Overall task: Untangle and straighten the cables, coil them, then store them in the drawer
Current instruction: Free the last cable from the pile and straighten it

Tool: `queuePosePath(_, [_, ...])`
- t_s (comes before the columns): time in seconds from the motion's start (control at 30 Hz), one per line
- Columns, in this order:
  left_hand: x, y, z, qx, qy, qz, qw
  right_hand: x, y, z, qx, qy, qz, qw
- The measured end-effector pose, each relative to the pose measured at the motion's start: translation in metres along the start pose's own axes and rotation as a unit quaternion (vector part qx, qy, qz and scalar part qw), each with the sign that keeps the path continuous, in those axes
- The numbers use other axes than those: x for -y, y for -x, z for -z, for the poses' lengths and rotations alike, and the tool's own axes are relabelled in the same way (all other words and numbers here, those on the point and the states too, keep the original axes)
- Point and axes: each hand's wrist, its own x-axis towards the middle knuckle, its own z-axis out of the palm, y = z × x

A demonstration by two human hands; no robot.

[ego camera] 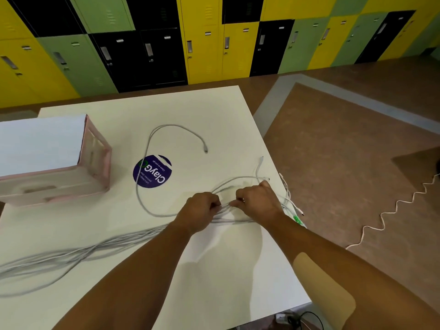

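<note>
Cables [133, 235] on the white table [214, 277]: a long slack bundle of thin pale-grey strands trailing off to the lower left, gathered into a looser tangle near the right edge. Left hand [201, 210] clenched on a few strands, thumb and fingers pinching; right hand [258, 198] just beside it, fingertips pinching the same tangle from the other side. Held this close together probably to tease one strand out of the knot, with the bulk left lying on the table to carry its own weight. A single cable [166, 126] fanned out beyond the hands in a wide open arc, plug end free, near end running back toward the left hand, skirting a round purple sticker [152, 171]. White plug ends and a small green tag [297, 219] spilling over the right edge. Smooth, round, rubbery-looking cords, limp enough to sag into soft curves; matte, flat tabletop. Pink plastic drawer unit [95, 158] at the left, boxy with moulded recesses, well apart from the tangle; open or closed, impossible to tell. Untangling in hand, by the look of it; coiling and storing not yet begun.
</note>
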Motion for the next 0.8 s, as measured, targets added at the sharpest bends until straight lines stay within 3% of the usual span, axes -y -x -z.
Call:
queuePosePath(0.17, [0.001, 0.005, -0.008, -0.019, -0.013, -0.008, 1.0, -0.012, 0.003, -0.01, 0.017, -0.005, 0.029, 0.999])
queuePosePath(0.3, [0.002, 0.006, -0.009, -0.025, -0.014, -0.011, 1.0, -0.023, 0.008, -0.004, 0.015, 0.038, -0.021, 0.999])
queuePosePath(0.6, [0.0, 0.005, -0.009, -0.026, -0.015, -0.016, 0.999, -0.045, 0.008, -0.003, -0.044, 0.06, -0.036, 0.997])
queuePosePath(0.8, [0.001, 0.004, -0.008, -0.019, -0.018, -0.007, 1.0, -0.086, 0.008, 0.01, -0.005, -0.04, -0.086, 0.995])
